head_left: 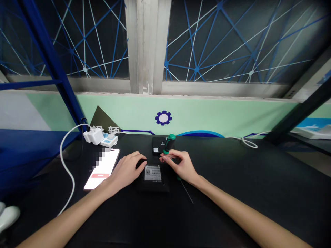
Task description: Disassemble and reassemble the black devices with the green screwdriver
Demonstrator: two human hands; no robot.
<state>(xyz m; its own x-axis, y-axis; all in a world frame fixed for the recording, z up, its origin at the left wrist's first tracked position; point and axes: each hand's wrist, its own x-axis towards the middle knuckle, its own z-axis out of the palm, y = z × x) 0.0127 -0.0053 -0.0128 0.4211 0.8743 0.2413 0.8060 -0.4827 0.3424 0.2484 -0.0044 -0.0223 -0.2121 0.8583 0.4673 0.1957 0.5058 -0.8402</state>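
Observation:
A flat black device [153,186] with a white printed label lies on the black table in front of me. My left hand [130,167] is at its left edge, thumb beside the label and fingers curled at the far corner. Between the fingertips of my right hand [181,163] is a screwdriver [170,143] with a green and black handle, held upright. Its tip is hidden by the fingers. Beneath that hand lies a second tool, with a bit of green and a thin metal shaft [187,193] pointing toward me.
Behind the device sits a black box [156,142] with a small QR sticker. To the left lie a phone [103,168] with a lit screen, a white power strip [109,139] with a plugged-in charger and a white cable [69,172]. Another white cable [249,143] is coiled at the back right.

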